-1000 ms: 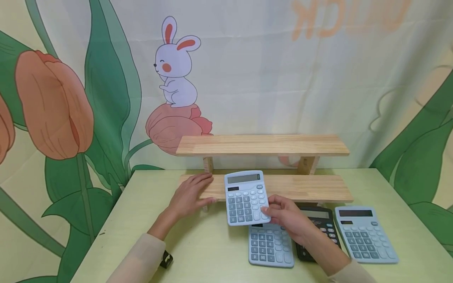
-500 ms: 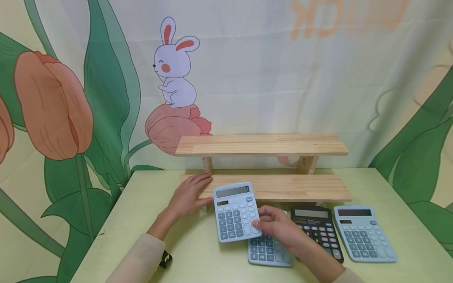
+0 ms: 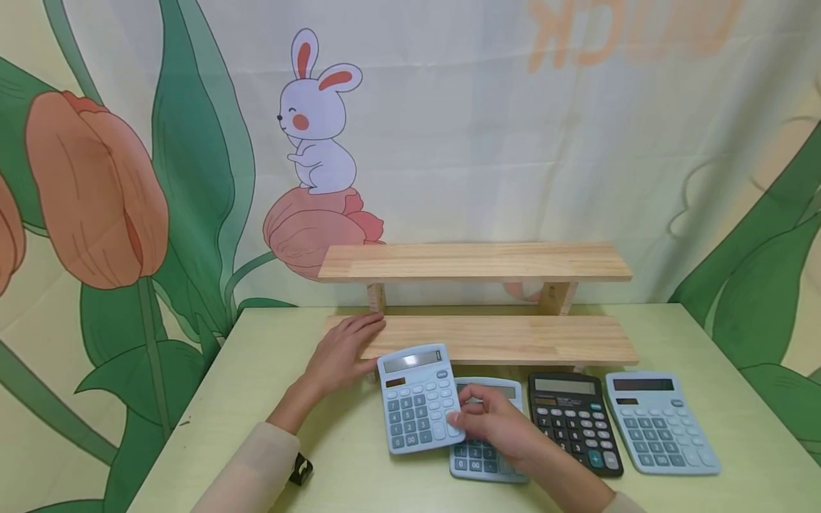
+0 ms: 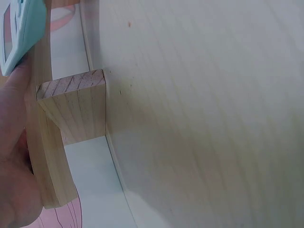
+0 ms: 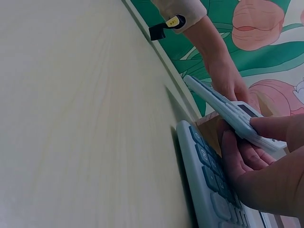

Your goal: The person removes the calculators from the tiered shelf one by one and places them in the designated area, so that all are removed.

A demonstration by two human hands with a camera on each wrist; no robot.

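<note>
My right hand [image 3: 494,420] pinches a light blue calculator [image 3: 413,420] by its right edge, thumb on the key side and fingers behind. The calculator tilts, display up and away, just in front of the lower shelf [image 3: 507,338]. In the right wrist view the held calculator [image 5: 223,111] appears nearly edge-on, raised off the table. My left hand [image 3: 343,356] rests on the left end of the lower shelf, its fingers laid over the top. Its thumb reaches toward the held calculator's upper left corner, which overlaps the thumb tip in the head view.
A second light blue calculator [image 3: 474,467] lies partly under the held one. Right of it lie a black calculator [image 3: 571,420] and another light blue one [image 3: 663,427]. The wooden upper shelf [image 3: 474,261] stands behind, before a printed curtain [image 3: 481,157].
My right hand has brought the held calculator left and down toward me, away from the lower shelf. More of the black calculator shows. My left hand has stayed in place.
</note>
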